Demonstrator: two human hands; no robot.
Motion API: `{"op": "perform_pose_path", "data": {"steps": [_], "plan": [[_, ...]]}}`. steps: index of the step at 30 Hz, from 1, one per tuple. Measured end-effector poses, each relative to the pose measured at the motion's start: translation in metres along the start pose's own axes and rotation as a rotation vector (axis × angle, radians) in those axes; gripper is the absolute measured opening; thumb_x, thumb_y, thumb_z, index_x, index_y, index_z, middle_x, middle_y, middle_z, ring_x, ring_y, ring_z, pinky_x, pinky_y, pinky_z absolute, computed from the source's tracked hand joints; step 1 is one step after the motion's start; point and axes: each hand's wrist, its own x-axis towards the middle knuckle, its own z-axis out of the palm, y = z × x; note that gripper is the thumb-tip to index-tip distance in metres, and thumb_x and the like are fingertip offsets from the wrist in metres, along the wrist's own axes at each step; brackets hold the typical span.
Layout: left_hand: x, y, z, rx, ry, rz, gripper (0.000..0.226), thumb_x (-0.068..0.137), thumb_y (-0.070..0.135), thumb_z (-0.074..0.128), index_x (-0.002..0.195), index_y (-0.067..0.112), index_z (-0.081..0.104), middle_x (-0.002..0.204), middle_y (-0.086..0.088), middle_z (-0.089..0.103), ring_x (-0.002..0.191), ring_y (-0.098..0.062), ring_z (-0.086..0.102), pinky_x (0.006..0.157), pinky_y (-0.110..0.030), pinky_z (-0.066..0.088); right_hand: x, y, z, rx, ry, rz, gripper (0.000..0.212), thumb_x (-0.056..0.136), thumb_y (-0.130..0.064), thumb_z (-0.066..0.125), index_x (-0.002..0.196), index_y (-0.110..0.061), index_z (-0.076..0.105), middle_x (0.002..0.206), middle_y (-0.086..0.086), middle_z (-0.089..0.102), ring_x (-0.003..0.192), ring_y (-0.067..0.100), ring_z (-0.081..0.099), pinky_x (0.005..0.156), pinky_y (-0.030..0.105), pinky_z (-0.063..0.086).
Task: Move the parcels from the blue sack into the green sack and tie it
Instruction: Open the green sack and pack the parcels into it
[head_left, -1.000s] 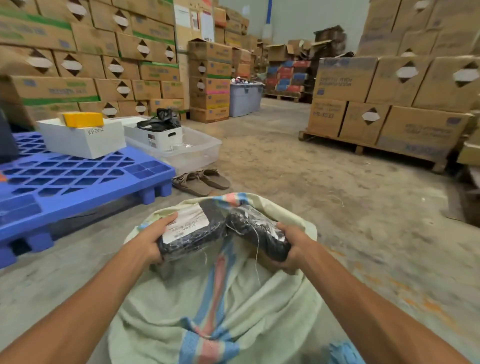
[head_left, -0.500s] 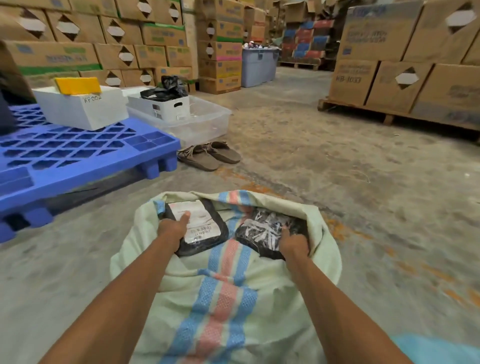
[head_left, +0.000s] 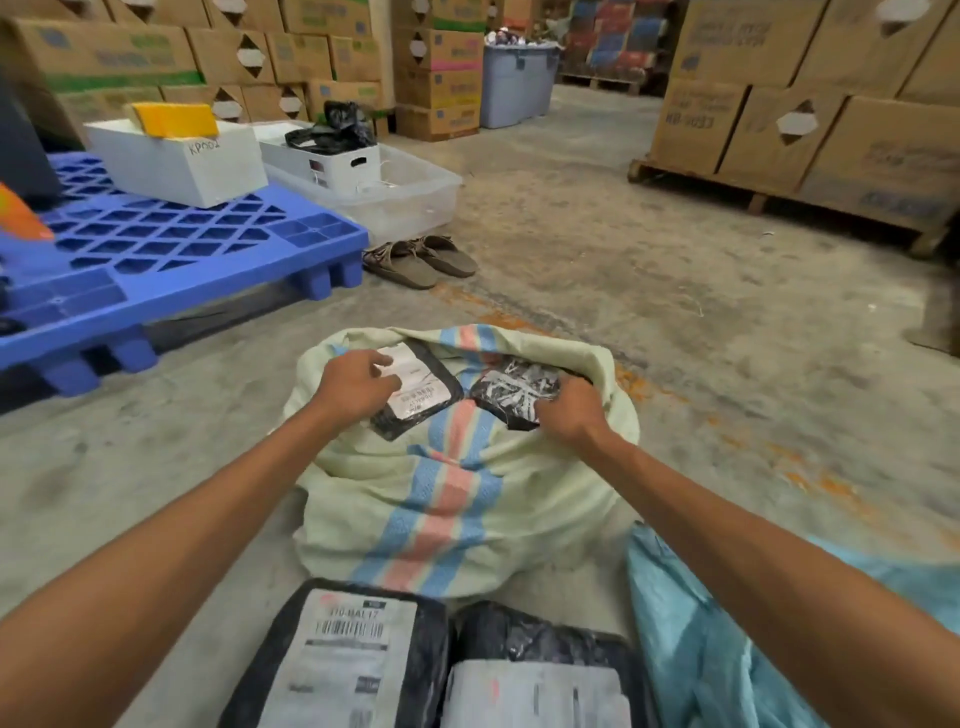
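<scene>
Loading step: left hand (head_left: 358, 387) loosely open over labelled black parcel (head_left: 422, 401) in pale-green striped woven sack (head_left: 363, 519); right hand (head_left: 567, 411) grip unclear. Next: black floor parcels (head_left: 358, 660).

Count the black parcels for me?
4: labelled parcel and shiny parcel in the green sack; near-left parcel and near-right parcel on the floor. Others may be hidden.

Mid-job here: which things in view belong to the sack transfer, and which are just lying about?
Job: green sack, the labelled parcel under the left hand and the crinkled parcel under the right hand at its mouth, two near parcels on the floor, blue sack.
Lying about: blue pallet, white box, clear tub, sandals, grey bin, stacked cartons.
</scene>
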Motion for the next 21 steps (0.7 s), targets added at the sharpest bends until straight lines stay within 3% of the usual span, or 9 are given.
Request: {"op": "perform_pose_path", "data": {"steps": [4,7,8,11,13,16,19,21], "plan": [[-0.095,-0.002,-0.044,0.052,0.069,0.011,0.020,0.085,0.034,0.066,0.097,0.019,0.075,0.098,-0.002,0.071,0.095,-0.023,0.064,0.079,-0.029,0.046,-0.094,0.000,-0.037,-0.034,0.042,-0.176,0.050,0.084,-0.035,0.065,0.129,-0.013,0.063,0.121,0.012,0.068,0.115,0.031,0.062,0.086,0.033,0.049],[-0.167,-0.036,-0.054,0.180,-0.067,-0.098,0.037,0.089,0.048,0.056,0.080,0.015,0.070,0.098,-0.010,0.072,0.087,-0.030,0.064,0.069,-0.031,0.043,-0.165,0.019,-0.048,-0.036,-0.049,-0.013,0.072,0.088,-0.049,0.067,0.145,-0.010,0.048,0.138,0.012,0.060,0.128,0.030,0.056,0.100,0.036,0.046],[-0.186,-0.048,-0.053,0.212,-0.112,-0.136,0.046,0.091,0.055,0.052,0.082,0.013,0.068,0.102,-0.015,0.071,0.089,-0.032,0.063,0.069,-0.032,0.041,-0.187,0.027,-0.049,0.014,-0.086,0.063,0.076,0.087,-0.054,0.067,0.146,-0.009,0.046,0.141,0.011,0.058,0.129,0.031,0.054,0.102,0.038,0.045],[-0.238,-0.081,-0.040,0.179,-0.289,-0.341,0.081,0.090,0.074,0.038,0.119,0.003,0.065,0.127,-0.020,0.062,0.112,-0.035,0.060,0.085,-0.034,0.044,-0.248,0.067,-0.029,0.207,-0.158,0.328,0.094,0.074,-0.073,0.065,0.141,-0.009,0.050,0.140,0.009,0.057,0.129,0.033,0.053,0.105,0.040,0.045],[-0.262,-0.090,-0.029,0.001,-0.385,-0.464,0.079,0.089,0.071,0.044,0.122,0.003,0.063,0.125,-0.018,0.063,0.109,-0.032,0.061,0.091,-0.033,0.045,-0.283,0.085,-0.011,0.364,-0.197,0.490,0.096,0.067,-0.075,0.069,0.133,-0.005,0.059,0.129,0.012,0.065,0.117,0.032,0.062,0.100,0.040,0.051],[-0.273,-0.091,-0.014,-0.295,-0.311,-0.547,0.067,0.086,0.063,0.060,0.110,0.001,0.066,0.112,-0.012,0.068,0.092,-0.027,0.064,0.090,-0.033,0.050,-0.309,0.089,0.013,0.629,-0.250,0.572,0.074,0.066,-0.065,0.079,0.116,-0.012,0.069,0.104,0.005,0.076,0.095,0.025,0.072,0.093,0.043,0.058],[-0.273,-0.084,-0.010,-0.219,-0.220,-0.492,0.066,0.085,0.060,0.064,0.114,0.001,0.066,0.112,-0.013,0.069,0.095,-0.028,0.066,0.090,-0.037,0.053,-0.304,0.093,0.033,0.660,-0.173,0.545,0.093,0.047,-0.080,0.070,0.111,-0.013,0.069,0.100,0.002,0.075,0.093,0.025,0.071,0.090,0.043,0.058],[-0.271,-0.077,-0.012,-0.178,-0.186,-0.434,0.067,0.082,0.062,0.065,0.116,0.004,0.066,0.115,-0.013,0.070,0.099,-0.030,0.067,0.091,-0.039,0.053,-0.300,0.093,0.036,0.650,-0.141,0.548,0.087,0.059,-0.074,0.071,0.119,-0.010,0.066,0.102,0.003,0.074,0.094,0.026,0.070,0.089,0.042,0.058]]}}
